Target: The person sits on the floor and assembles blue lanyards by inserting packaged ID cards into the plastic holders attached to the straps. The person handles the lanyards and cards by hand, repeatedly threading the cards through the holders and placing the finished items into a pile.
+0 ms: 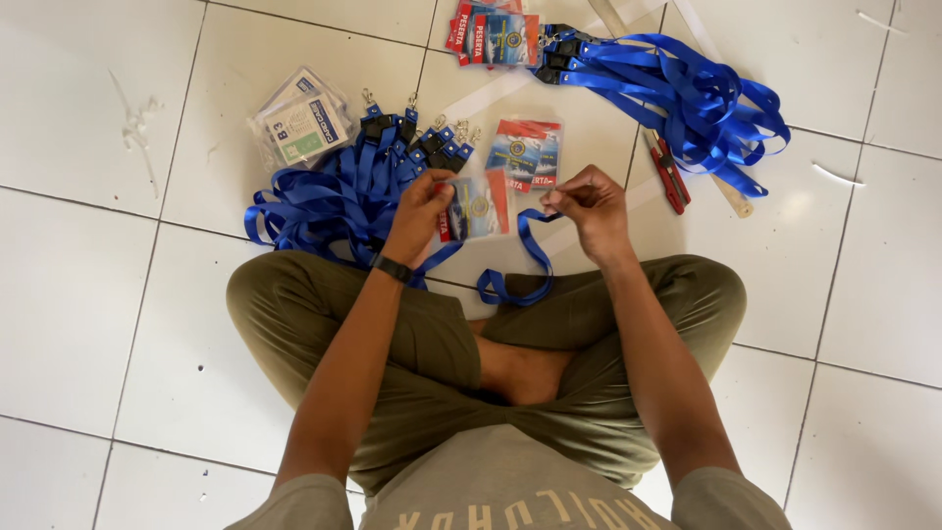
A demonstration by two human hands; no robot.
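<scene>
Head view, seated cross-legged on white tiled floor (98, 294). Left hand (420, 214) closed on clear badge holder (478, 204) with red-and-blue card inside. Right hand (587, 208) just right of badge holder, fingertips pinched shut on end of blue lanyard (520, 265), strap looping down from there toward the knees. Left of badge holder: heap of blue lanyards (324, 196) with clips. Beyond badge holder: second badge card (527, 149). Right of it: red pliers (669, 172).

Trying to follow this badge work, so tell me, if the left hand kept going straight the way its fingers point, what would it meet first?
The left hand already grips the clear badge holder; straight on, it would probably meet the loose badge card on the tiled floor, though depth is unclear.
</scene>
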